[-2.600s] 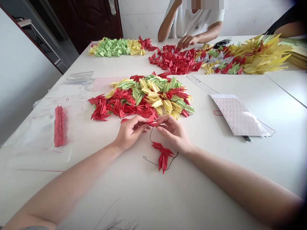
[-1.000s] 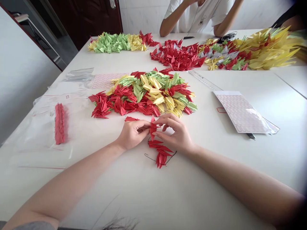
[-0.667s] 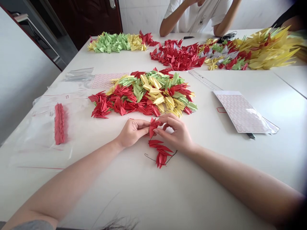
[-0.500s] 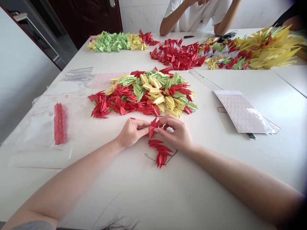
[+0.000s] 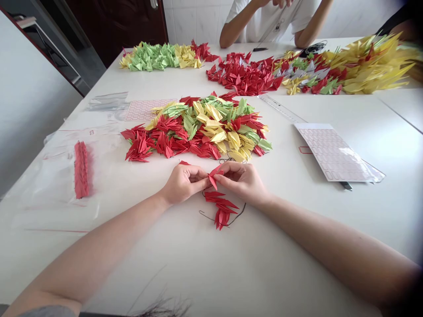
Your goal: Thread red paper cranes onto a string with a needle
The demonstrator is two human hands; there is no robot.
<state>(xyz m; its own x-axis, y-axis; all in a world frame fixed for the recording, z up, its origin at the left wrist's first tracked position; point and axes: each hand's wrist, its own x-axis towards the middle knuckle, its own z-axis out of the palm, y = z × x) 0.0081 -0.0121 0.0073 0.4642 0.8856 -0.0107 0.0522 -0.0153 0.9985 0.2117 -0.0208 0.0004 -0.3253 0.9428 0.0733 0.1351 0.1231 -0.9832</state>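
Note:
Between my two hands is a red folded paper crane (image 5: 215, 177), its pointed tips showing. My left hand (image 5: 182, 184) pinches it from the left with thumb and fingers. From the right, my right hand (image 5: 243, 181) also pinches it, fingers curled behind. Just below lies a short string of red paper cranes (image 5: 222, 209) on a dark cord (image 5: 238, 214), whose one end has a small hook. A large heap of red, yellow and green folded cranes (image 5: 198, 127) sits right beyond my hands. Part of the held crane is hidden by my fingers.
Clear plastic bags (image 5: 42, 176) lie at left, with a packed red paper strip (image 5: 81, 169). To the right are a label sheet (image 5: 333, 152) and a ruler (image 5: 280, 108). More cranes (image 5: 244, 75) line the far side, where a person in a white shirt (image 5: 274, 22) sits.
The red crane between my fingers has turned and now sits tilted, its point downward. My right fingers have closed in slightly. The strung cranes below stay nearly in place.

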